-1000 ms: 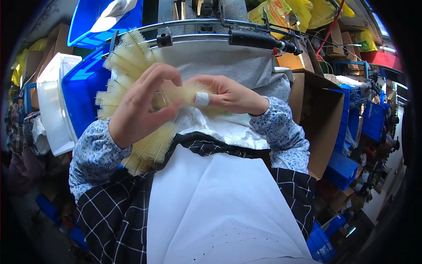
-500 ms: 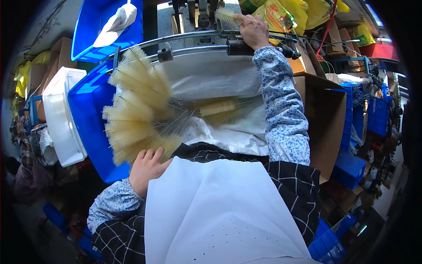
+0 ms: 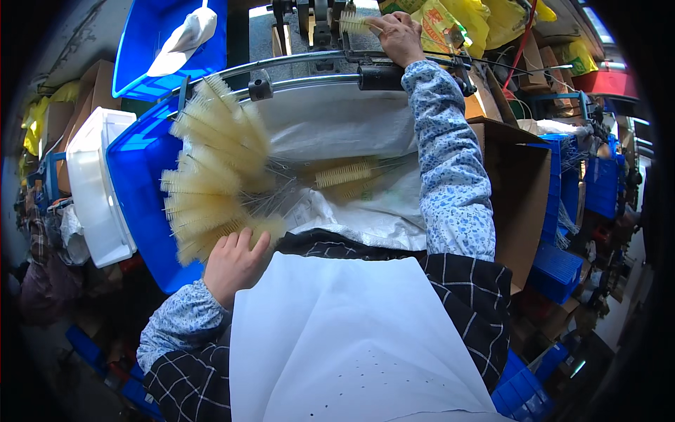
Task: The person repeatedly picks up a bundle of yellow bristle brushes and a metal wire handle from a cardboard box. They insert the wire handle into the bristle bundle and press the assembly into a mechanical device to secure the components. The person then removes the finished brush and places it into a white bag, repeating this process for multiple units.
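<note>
My right hand (image 3: pixel 399 40) is at the far side by the metal machine, its fingers closed on a small bottle brush (image 3: pixel 354 25) with pale bristles. My left hand (image 3: pixel 238 266) lies against the near end of a fanned pile of cream bristle brushes (image 3: pixel 207 176), fingers slightly apart and touching the bristles. Whether it pinches any one brush is hard to see. Thin wire stems of the pile point right, toward the middle. More brushes (image 3: pixel 344 174) rest on white sheeting (image 3: pixel 337 119) in front of me.
A curved metal rail (image 3: pixel 302 83) crosses between me and the machine (image 3: pixel 322 35). Blue bins (image 3: pixel 144 204) and a white tub (image 3: pixel 98 186) stand left, a cap (image 3: pixel 186 42) in the far bin. An open cardboard box (image 3: pixel 517 197) is at right, yellow bags (image 3: pixel 464 24) behind.
My right hand has shifted slightly up and left with the brush at the machine. The left hand's fingers have lifted and spread a little at the pile's near end.
</note>
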Demonstrator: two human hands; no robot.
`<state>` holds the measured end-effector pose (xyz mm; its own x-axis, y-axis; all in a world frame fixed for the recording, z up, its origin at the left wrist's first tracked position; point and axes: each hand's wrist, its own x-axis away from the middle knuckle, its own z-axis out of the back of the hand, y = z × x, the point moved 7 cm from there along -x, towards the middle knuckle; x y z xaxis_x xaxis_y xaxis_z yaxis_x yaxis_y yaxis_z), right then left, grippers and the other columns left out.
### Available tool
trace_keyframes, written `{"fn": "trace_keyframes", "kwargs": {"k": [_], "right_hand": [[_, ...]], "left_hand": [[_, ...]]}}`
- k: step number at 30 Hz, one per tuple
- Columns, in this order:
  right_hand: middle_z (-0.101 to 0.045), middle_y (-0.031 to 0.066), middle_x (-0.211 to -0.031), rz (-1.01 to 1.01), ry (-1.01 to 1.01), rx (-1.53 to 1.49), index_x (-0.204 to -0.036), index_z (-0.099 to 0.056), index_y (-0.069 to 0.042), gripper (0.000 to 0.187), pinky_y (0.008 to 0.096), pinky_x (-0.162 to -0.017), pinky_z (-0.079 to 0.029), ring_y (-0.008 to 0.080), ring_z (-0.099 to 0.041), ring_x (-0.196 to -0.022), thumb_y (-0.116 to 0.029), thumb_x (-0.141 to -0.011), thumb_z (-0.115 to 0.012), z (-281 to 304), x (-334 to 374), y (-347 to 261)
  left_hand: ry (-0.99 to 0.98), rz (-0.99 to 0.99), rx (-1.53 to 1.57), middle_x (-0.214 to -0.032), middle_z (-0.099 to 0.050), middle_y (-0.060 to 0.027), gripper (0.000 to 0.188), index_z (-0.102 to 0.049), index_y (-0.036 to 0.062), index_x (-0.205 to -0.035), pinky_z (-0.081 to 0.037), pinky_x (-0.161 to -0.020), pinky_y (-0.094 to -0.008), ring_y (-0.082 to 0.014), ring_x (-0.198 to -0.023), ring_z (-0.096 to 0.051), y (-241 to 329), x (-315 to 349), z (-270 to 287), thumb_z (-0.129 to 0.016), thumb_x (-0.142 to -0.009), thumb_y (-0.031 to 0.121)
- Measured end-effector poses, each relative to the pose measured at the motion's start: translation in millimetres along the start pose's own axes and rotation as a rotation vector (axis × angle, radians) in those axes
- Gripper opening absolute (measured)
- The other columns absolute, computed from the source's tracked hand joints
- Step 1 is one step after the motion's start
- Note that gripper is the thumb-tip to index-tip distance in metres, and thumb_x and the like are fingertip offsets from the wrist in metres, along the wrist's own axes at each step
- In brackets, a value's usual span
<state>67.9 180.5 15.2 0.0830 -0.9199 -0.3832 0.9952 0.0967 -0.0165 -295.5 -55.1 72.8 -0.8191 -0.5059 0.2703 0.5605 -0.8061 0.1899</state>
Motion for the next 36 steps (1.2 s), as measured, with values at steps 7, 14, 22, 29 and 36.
{"fn": "trace_keyframes", "kwargs": {"k": [7,14,22,29,36], "right_hand": [[-0.052,0.0044,-0.109,0.012,0.152,0.072,-0.11,-0.054,-0.021,0.033,0.0467,-0.091,-0.025,0.0234,-0.039,-0.11,-0.03,-0.078,-0.055,0.2,-0.9,-1.4],[-0.056,0.0035,-0.103,-0.359,0.055,0.055,-0.113,-0.053,-0.017,0.04,0.0426,-0.086,-0.029,0.0248,-0.043,-0.104,-0.035,-0.077,-0.056,25.7,38.9,36.2],[-0.056,0.0052,-0.107,-0.35,0.077,-0.16,-0.111,-0.055,-0.013,0.038,0.0447,-0.084,-0.034,0.0245,-0.053,-0.098,-0.028,-0.076,-0.054,1.7,32.1,22.9],[-0.057,0.0071,-0.104,-0.346,0.072,-0.153,-0.109,-0.056,-0.011,0.036,0.0429,-0.078,-0.037,0.0249,-0.054,-0.096,-0.025,-0.076,-0.056,8.1,17.4,-16.3],[-0.057,0.0053,-0.099,-0.337,0.034,-0.132,-0.103,-0.057,-0.01,0.029,0.0436,-0.077,-0.036,0.024,-0.055,-0.092,-0.023,-0.077,-0.056,11.8,-3.2,-89.0]], "left_hand": [[-0.032,0.105,0.226,-0.081,-0.051,-0.0112,0.038,-0.05,0.0077,-0.099,-0.043,-0.065,-0.0348,-0.0261,-0.073,-0.053,-20.7,-9.5,17.2,-0.058,-0.062,0.007],[0.1,0.254,0.533,-0.082,-0.052,-0.0114,0.031,-0.052,0.0047,-0.092,-0.043,-0.067,-0.0324,-0.0272,-0.075,-0.053,-56.3,-13.4,69.0,-0.057,-0.062,0.002],[0.259,0.243,0.708,-0.089,-0.051,-0.0093,0.031,-0.051,0.0018,-0.093,-0.04,-0.076,-0.0267,-0.0207,-0.085,-0.051,-82.6,1.7,117.2,-0.059,-0.063,-0.003],[0.524,0.292,0.868,-0.094,-0.047,-0.0055,0.033,-0.048,0.0035,-0.097,-0.039,-0.077,-0.0267,-0.0129,-0.085,-0.047,-103.6,38.0,143.4,-0.06,-0.067,-0.003],[0.43,0.165,0.94,-0.093,-0.046,-0.0056,0.035,-0.048,0.0043,-0.095,-0.039,-0.078,-0.0274,-0.014,-0.087,-0.047,-84.1,7.6,143.9,-0.06,-0.064,-0.006]]}}
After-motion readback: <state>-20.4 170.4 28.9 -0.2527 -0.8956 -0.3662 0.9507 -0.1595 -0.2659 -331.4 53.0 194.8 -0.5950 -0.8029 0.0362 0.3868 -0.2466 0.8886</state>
